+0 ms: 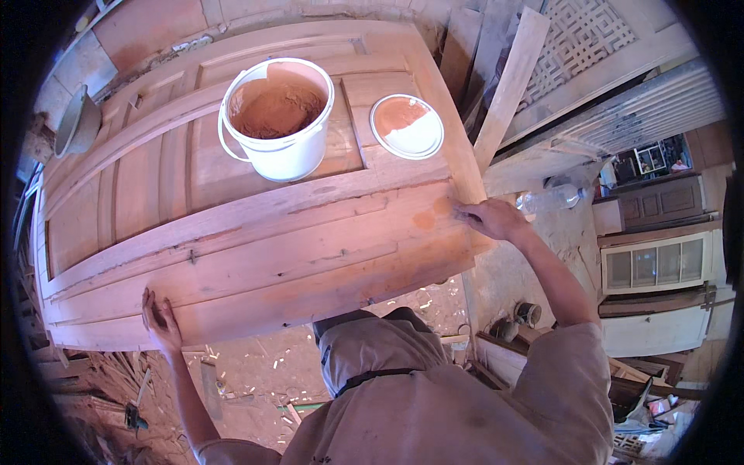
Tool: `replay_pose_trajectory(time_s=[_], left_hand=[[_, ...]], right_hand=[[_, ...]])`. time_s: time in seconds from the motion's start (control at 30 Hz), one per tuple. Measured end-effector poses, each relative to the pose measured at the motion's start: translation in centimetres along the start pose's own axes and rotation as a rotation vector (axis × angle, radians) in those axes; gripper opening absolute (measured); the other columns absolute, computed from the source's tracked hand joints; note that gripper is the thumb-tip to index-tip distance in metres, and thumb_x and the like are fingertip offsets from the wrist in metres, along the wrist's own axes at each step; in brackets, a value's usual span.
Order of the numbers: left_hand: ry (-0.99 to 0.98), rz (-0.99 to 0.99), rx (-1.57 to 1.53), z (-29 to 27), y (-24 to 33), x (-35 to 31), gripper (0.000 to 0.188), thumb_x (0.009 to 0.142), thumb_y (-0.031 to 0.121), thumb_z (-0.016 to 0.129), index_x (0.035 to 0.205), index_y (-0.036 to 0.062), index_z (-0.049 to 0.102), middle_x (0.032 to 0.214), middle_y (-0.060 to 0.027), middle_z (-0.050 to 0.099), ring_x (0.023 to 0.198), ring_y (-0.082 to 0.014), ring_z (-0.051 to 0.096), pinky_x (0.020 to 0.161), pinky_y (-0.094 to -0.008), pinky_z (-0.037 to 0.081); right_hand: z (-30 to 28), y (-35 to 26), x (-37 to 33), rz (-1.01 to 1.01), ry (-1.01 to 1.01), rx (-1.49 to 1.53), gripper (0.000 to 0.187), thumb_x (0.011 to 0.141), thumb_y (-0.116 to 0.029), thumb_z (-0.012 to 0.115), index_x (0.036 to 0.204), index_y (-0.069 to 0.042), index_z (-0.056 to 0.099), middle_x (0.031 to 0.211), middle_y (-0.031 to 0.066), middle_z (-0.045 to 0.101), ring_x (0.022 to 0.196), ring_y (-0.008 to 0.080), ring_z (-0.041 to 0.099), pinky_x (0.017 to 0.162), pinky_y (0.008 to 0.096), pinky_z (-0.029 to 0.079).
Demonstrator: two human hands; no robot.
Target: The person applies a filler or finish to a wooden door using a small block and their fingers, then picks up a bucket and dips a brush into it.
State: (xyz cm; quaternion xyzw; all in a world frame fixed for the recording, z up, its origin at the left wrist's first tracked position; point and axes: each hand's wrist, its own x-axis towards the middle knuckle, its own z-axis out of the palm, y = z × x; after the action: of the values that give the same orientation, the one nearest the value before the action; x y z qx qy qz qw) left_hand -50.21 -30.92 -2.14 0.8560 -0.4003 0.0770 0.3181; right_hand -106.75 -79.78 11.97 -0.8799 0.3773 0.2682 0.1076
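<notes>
A large panelled wooden door (256,232) lies flat in front of me. My left hand (160,319) rests on its near edge at the lower left, fingers flat on the wood. My right hand (490,218) presses fingertips onto the door's right end, beside a smear of reddish-brown paste (425,219). A white plastic bucket (277,118) holding reddish-brown filler stands on the door's far half. Its round white lid (406,126), smeared with the same paste, lies to the right of the bucket.
Long planks (508,85) and a lattice panel (585,35) lean at the back right. A clear plastic bottle (552,198) lies beyond the door's right end. A grey metal bowl (77,124) sits at the left. Wood scraps (256,372) litter the floor below.
</notes>
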Motion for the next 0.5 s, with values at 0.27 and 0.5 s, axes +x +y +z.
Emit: replay_pose_trajectory(time_s=[0.27,0.5], left_hand=[[0.012,-0.047,0.025,0.2,0.2,0.3,0.04,0.099,0.023,0.059,0.126,-0.006,0.059,0.139,-0.0241,0.056,0.13,-0.0399,0.052,0.109,-0.0475,0.041],[0.022,-0.01,0.011,0.5,-1.0,-0.1,0.04,0.099,0.023,0.06,0.126,-0.0064,0.059,0.139,-0.0241,0.056,0.13,-0.0391,0.052,0.109,-0.0471,0.041]], right_hand=[[5.6,-0.2,-0.4,-0.046,0.446,0.372,0.041,0.099,-0.027,0.058,0.137,-0.011,0.056,0.098,0.0249,0.069,0.086,0.0439,0.067,0.081,0.053,0.054],[9.5,-4.4,1.0,0.198,0.554,0.387,0.041,0.1,-0.028,0.055,0.137,-0.012,0.056,0.084,0.0303,0.063,0.075,0.0483,0.066,0.071,0.055,0.054]])
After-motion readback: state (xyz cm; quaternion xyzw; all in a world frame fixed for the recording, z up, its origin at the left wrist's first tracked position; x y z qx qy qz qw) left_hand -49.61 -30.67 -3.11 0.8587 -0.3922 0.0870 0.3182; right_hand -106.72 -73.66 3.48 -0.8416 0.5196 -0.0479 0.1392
